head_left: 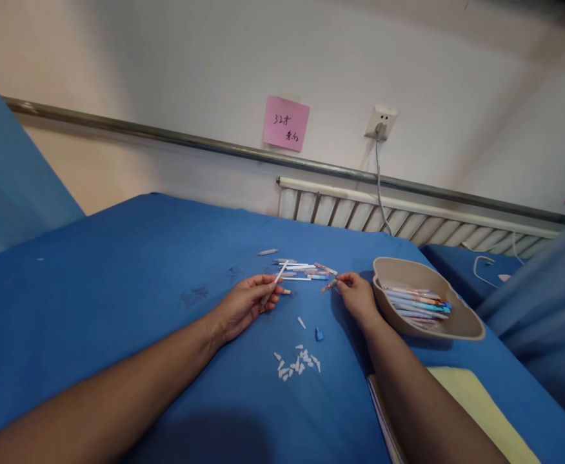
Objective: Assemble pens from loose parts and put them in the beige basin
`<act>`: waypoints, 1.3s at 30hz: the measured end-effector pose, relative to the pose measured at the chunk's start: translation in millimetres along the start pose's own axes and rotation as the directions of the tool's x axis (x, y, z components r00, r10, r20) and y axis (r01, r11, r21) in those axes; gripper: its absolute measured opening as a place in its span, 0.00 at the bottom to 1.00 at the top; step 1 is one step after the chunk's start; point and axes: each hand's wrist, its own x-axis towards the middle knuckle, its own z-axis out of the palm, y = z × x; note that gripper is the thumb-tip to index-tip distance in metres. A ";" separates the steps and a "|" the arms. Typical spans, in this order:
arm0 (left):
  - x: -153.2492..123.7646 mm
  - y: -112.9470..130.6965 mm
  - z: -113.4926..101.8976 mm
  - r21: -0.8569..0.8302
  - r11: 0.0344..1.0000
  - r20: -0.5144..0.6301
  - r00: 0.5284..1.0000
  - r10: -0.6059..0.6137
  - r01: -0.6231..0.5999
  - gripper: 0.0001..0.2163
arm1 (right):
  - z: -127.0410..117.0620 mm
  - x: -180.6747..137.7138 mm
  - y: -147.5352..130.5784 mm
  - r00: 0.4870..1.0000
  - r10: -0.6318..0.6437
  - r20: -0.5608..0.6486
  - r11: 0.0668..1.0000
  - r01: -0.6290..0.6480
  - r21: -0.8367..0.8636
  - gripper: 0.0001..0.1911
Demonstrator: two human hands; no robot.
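"Where is the thin white stick (281,271) showing?"
"It's slanting just below the frame's centre, upper end leaning right."
"And the pinkish-brown pen piece (329,285)?"
"It's sloping down-left, farther right."

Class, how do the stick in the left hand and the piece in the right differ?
Colour: the stick is mostly white; the piece is brownish.
Direction: the stick points toward the wall; the piece slants away from it.
Shared: both are slim and hand-held.
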 end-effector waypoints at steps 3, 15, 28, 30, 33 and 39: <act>0.8 -0.7 -0.6 0.013 1.000 0.005 1.000 0.001 -0.001 0.08 | -3.9 0.0 -2.1 0.999 -0.036 -0.021 0.994 0.034 -0.104 0.13; 1.7 -4.9 -1.2 0.175 0.984 0.060 0.998 0.034 -0.044 0.11 | -6.2 -17.0 -30.6 0.959 -0.125 0.254 0.827 0.242 -0.508 0.13; 0.5 -10.0 -2.4 0.664 0.689 0.196 0.957 0.215 -0.291 0.13 | 0.0 -22.6 -40.9 0.919 -0.148 0.365 0.958 0.225 -0.178 0.07; 2.0 -8.6 -5.2 0.701 0.636 0.219 0.946 0.238 -0.322 0.13 | 2.0 -21.2 -38.7 0.897 -0.196 0.395 0.980 0.188 0.059 0.07; 3.7 -7.3 -8.7 0.745 0.567 0.237 0.934 0.268 -0.352 0.12 | 1.3 -21.2 -39.8 0.865 -0.268 0.424 0.957 0.191 0.217 0.08; 2.3 -7.3 -9.8 0.777 0.494 0.288 0.919 0.270 -0.389 0.12 | -2.4 -24.6 -45.3 0.854 -0.275 0.442 0.959 0.212 0.188 0.09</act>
